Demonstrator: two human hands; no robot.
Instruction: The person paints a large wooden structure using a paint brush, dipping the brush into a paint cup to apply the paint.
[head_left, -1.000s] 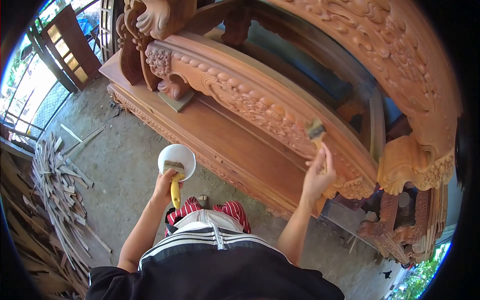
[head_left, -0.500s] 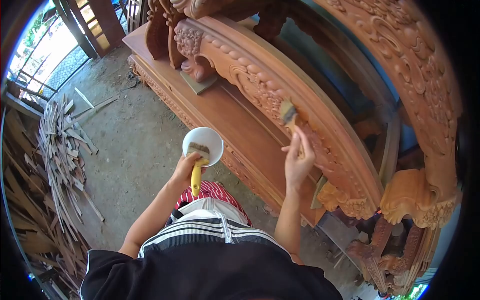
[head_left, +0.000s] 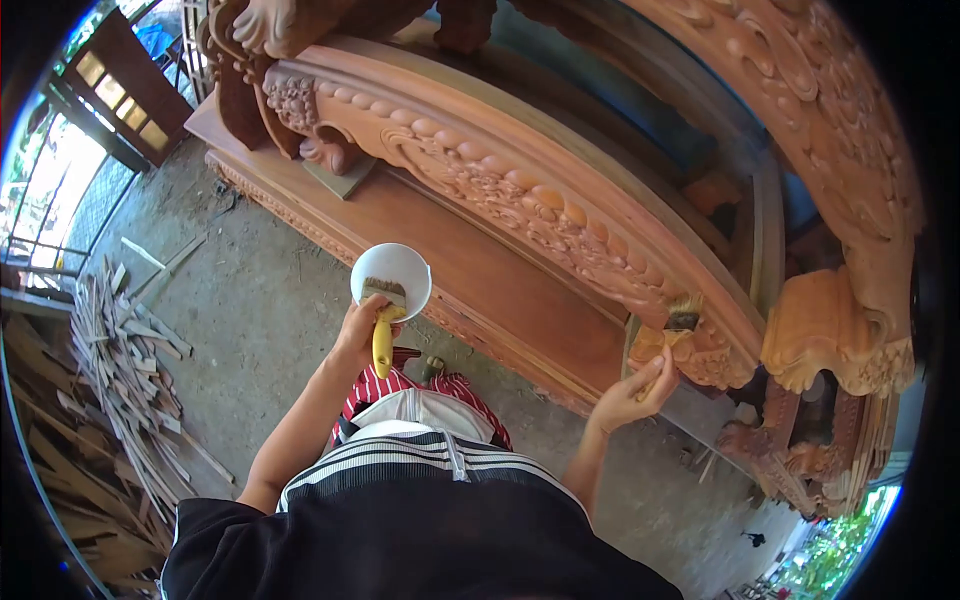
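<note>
My left hand (head_left: 365,322) is closed round the rim of a white plastic bucket (head_left: 402,262) and a wide brush with a yellow handle (head_left: 383,345). That brush's bristles lie inside the bucket. Held in my right hand (head_left: 632,398) is a second paintbrush (head_left: 682,315), pinched by its wooden handle. Its bristles point up and overlap the right end of the carved wooden apron (head_left: 530,215), near a carved foot. Raised beads and floral relief run along this reddish-brown panel. Below it stretches a flat wooden base (head_left: 450,250) with a carved edge.
A pile of wood strips (head_left: 125,360) lies on the concrete floor (head_left: 250,280) at left. A large carved post (head_left: 840,320) rises at right, with more carved pieces (head_left: 800,450) under it. A metal gate (head_left: 75,210) stands at the far left.
My right hand and its brush have moved right and down along the carved apron, to its right end. My view has shifted right; the left hand still holds the bucket and yellow brush.
</note>
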